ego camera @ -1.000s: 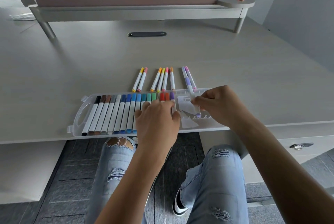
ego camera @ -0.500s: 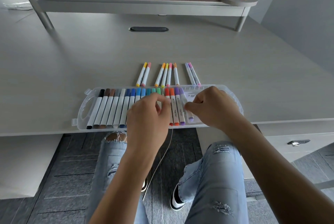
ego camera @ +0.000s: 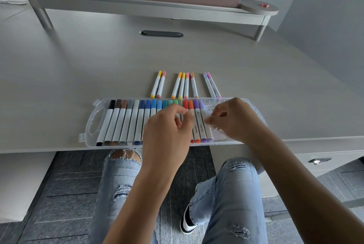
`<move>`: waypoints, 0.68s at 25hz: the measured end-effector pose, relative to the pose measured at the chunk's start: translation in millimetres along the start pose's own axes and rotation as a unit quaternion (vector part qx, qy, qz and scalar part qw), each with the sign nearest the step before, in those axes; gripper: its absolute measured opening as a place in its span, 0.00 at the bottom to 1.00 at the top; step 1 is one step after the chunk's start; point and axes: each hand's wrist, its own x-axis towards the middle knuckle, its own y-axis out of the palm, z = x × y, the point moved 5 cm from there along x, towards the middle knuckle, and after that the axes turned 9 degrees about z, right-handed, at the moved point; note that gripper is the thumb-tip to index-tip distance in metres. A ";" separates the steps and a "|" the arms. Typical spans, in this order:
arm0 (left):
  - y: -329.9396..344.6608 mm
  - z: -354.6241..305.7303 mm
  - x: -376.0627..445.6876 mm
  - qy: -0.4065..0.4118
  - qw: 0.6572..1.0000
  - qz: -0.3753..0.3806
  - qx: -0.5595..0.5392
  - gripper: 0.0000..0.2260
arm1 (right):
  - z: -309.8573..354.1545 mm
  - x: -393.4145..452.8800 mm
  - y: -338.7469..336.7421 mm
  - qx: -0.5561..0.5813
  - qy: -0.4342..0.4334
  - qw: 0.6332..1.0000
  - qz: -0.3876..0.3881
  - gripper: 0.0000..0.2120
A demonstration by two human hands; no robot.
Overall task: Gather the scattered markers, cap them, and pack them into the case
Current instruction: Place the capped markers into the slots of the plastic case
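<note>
Markers (ego camera: 126,123) lie caps away

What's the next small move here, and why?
Probably the right hand reaches past the case for the purple pair. Eight capped markers lie loose on the desk, that pair is nearest, and the free slots sit right of the lilac marker.

"marker" printed on barrels of two purple markers (ego camera: 201,125).

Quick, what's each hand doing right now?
Left hand: loosely curled over the case, holding nothing visible.
Right hand: cannot tell.
</note>
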 end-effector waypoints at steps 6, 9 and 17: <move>1.8 -2.5 23.3 -0.001 1.000 -0.013 0.001 0.12 | 0.6 7.9 -9.4 -0.012 -0.012 1.000 0.023 0.10; 2.2 -2.2 36.8 -0.013 1.000 -0.009 0.009 0.09 | -2.6 32.9 -29.0 -0.003 -0.011 0.998 -0.066 0.10; -5.5 5.1 60.6 -0.049 0.998 -0.010 0.028 0.10 | -3.0 109.3 -44.4 -0.130 0.071 0.982 -0.119 0.08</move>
